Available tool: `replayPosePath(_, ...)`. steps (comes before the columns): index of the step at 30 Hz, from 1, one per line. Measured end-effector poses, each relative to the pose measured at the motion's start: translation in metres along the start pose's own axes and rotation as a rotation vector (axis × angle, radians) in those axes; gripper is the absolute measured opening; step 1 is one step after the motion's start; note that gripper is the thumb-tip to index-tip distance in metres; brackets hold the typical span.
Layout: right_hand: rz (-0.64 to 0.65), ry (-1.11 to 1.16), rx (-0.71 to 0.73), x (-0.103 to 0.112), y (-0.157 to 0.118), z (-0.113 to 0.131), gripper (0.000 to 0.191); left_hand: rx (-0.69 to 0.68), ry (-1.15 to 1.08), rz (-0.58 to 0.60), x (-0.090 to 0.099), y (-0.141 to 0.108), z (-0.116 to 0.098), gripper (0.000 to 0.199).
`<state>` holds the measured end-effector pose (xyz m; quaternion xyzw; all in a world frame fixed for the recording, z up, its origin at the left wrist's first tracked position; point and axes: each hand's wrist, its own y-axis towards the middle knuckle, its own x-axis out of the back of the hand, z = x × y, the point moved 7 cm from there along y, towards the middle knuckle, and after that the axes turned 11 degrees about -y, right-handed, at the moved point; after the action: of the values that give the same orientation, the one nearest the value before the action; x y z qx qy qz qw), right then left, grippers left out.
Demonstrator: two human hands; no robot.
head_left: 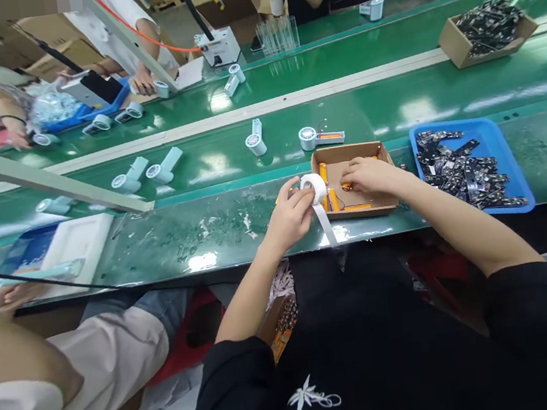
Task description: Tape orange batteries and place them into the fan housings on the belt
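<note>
Tape roll point(315, 187) upright, strip hanging down.

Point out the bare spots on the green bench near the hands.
Bare bench lies left of the small brown cardboard box of orange cells, up to the white tray. The narrow gap between box and blue plastic tray of black parts is crowded.

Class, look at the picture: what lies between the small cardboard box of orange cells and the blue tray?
In the head view, only bare green bench lies between the cardboard box and the blue tray.

A blue tray point(417, 146) is holding black circuit boards point(465, 173) — pale fan parts point(163, 171) are lying on the green belt point(391, 105).
</note>
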<state>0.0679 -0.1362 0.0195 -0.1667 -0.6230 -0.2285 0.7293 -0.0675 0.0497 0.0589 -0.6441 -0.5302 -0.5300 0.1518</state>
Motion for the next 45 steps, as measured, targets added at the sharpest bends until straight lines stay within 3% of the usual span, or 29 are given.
replayPosePath(3, 0.075, 0.053, -0.035, -0.006, 0.003, -0.012, 0.017, -0.019, 0.022, 0.052, -0.003, -0.005, -0.006, 0.041)
replayPosePath(7, -0.181, 0.430, -0.227, 0.023, -0.030, -0.006, 0.043, -0.079, 0.085, 0.171, -0.012, -0.011, -0.016, 0.049)
replayPosePath(10, -0.273, 0.486, -0.297, 0.039, -0.058, 0.017, 0.050, -0.122, 0.121, 0.242, -0.019, -0.013, -0.023, 0.054)
replayPosePath(16, -0.140, 0.227, -0.144, 0.046, -0.070, 0.064, 0.043, -0.335, 0.196, 0.217, -0.016, -0.010, -0.054, 0.041)
replayPosePath(21, -0.100, 0.274, -0.019, 0.055, -0.078, 0.069, 0.038, -0.585, 0.395, 0.215, -0.008, -0.009, -0.084, 0.024)
replayPosePath(23, -0.133, 0.385, -0.056, 0.054, -0.081, 0.063, 0.036, -0.639, 0.438, 0.184, -0.004, -0.007, -0.092, 0.022)
replayPosePath(25, -0.290, 0.556, -0.188, 0.050, -0.084, 0.055, 0.040, -0.639, 0.463, 0.104, 0.000, -0.002, -0.099, 0.024)
replayPosePath(28, -0.711, 0.852, -0.427, 0.030, -0.092, 0.049, 0.056, -0.547, 0.448, -0.096, 0.003, 0.008, -0.105, 0.027)
replayPosePath(30, -0.959, 0.989, -0.513, 0.011, -0.099, 0.052, 0.062, -0.461, 0.384, -0.229, -0.001, 0.011, -0.109, 0.023)
replayPosePath(32, -1.098, 1.051, -0.545, 0.000, -0.106, 0.049, 0.060, -0.387, 0.274, -0.314, -0.008, 0.006, -0.116, 0.021)
replayPosePath(34, -1.183, 1.056, -0.568, 0.006, -0.119, 0.032, 0.046, -0.428, 0.118, -0.283, -0.020, -0.003, -0.131, 0.021)
replayPosePath(36, -1.241, 1.051, -0.589, 0.025, -0.137, 0.007, 0.035, -0.553, -0.014, -0.176, -0.030, -0.013, -0.148, 0.016)
replayPosePath(38, -1.258, 1.068, -0.580, 0.047, -0.152, -0.012, 0.036, -0.611, -0.051, -0.095, -0.034, -0.015, -0.152, 0.014)
replayPosePath(40, -1.187, 1.124, -0.545, 0.056, -0.158, -0.014, 0.032, -0.566, -0.034, -0.100, -0.030, -0.005, -0.141, 0.022)
replayPosePath(42, -1.071, 1.217, -0.529, 0.043, -0.158, 0.001, 0.028, -0.544, -0.053, -0.172, -0.020, 0.007, -0.125, 0.025)
replayPosePath(45, -0.885, 1.325, -0.561, -0.001, -0.159, 0.041, 0.036, -0.555, -0.127, -0.337, 0.000, 0.012, -0.104, 0.030)
